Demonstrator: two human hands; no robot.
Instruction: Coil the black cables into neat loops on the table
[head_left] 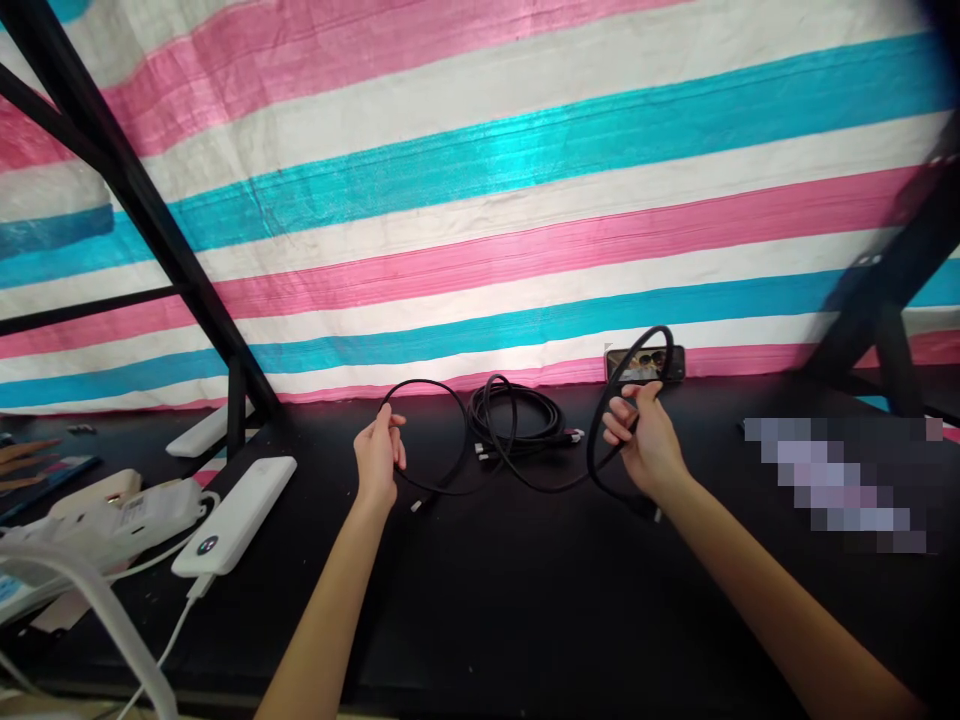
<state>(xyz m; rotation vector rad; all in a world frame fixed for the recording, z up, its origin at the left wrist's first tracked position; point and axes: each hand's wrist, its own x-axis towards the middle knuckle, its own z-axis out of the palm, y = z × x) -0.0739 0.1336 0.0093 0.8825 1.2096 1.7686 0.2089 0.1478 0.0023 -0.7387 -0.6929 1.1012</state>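
Observation:
A thin black cable [547,489] runs in loose loops between my two hands above the black table. My left hand [381,455] pinches it at the left loop, with thumb and fingers closed. On the other side, my right hand [646,440] grips the cable, and a tall loop rises over its fingers. One small metal-tipped plug hangs below the left loop; another shows beneath my right wrist. Between and behind the hands lies a coiled bundle of black cable [525,440] with several plugs showing.
At the back, a phone [643,370] leans against striped sheeting [480,240]. White power banks [236,515] and a power strip [150,515] with cords occupy the left side. Black metal struts [161,250] rise at both sides. A blurred-out patch [840,485] covers something at right.

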